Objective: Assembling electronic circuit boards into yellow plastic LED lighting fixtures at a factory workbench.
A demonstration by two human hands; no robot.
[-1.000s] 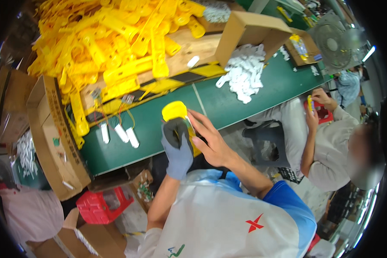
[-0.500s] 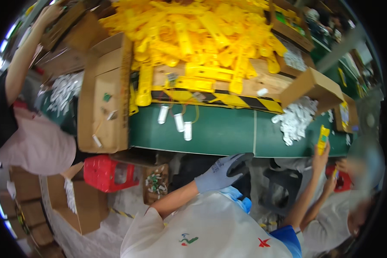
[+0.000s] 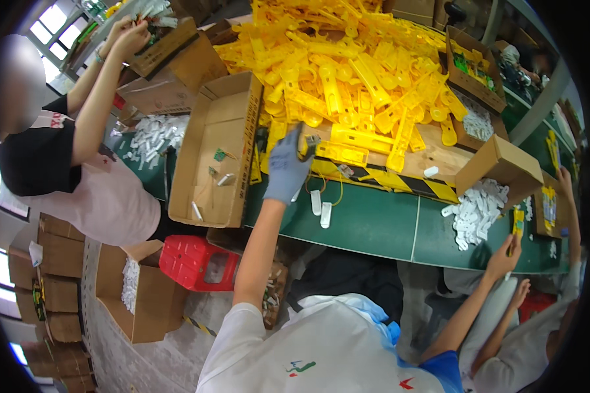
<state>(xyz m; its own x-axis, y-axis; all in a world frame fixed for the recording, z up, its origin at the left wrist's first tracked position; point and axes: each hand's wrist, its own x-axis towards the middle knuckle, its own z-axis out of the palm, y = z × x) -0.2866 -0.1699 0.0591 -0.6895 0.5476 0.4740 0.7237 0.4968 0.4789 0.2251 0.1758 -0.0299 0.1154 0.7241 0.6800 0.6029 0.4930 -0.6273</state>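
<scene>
My left hand (image 3: 286, 169), in a grey-blue glove with dark fingertips, reaches to the near edge of the yellow pile. Its thumb and fingers are apart beside a small grey square part (image 3: 312, 140). Thin wires and white plastic pieces (image 3: 326, 215) lie just right of the glove on the green table; one white piece is mostly hidden behind it. My bare right hand (image 3: 504, 257) is closed on the lower end of a narrow yellow plastic housing (image 3: 518, 224), held upright over the table's right part. A bit of green shows in that housing.
A large heap of yellow plastic housings (image 3: 347, 85) covers the wooden board. An open carton (image 3: 180, 196) stands at left, and white parts (image 3: 475, 213) spill from a tilted box (image 3: 501, 164) at right. Co-workers sit on both sides; a red stool (image 3: 193, 262) is below left.
My left hand has gone from in front of my body up and forward to the pile's edge. My right hand still holds the yellow housing. The view has shifted.
</scene>
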